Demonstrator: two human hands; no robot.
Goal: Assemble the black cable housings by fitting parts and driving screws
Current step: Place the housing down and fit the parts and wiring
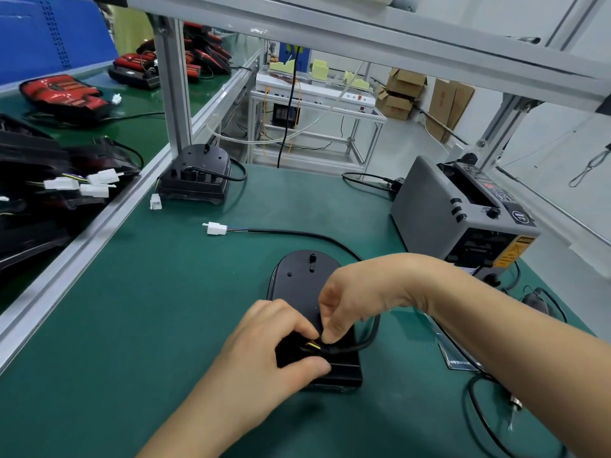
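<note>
Right now both hands are down on the black housing (302,282), which lies flat on the green mat (132,325). The left hand (274,338) curls over the housing's near end, thumb braced at its rim. The right hand (350,299) pinches the black cable (373,328) just where it meets the housing, a yellow bit showing between the fingertips. The cable loops off the right side, arcs behind and ends in a white connector (216,228) lying apart on the mat. A broad stretch of mat runs left to the aluminium rail (82,246) — on the right the grey machine (439,209) stands near, and a second housing (198,173) sits well back by the post.
</note>
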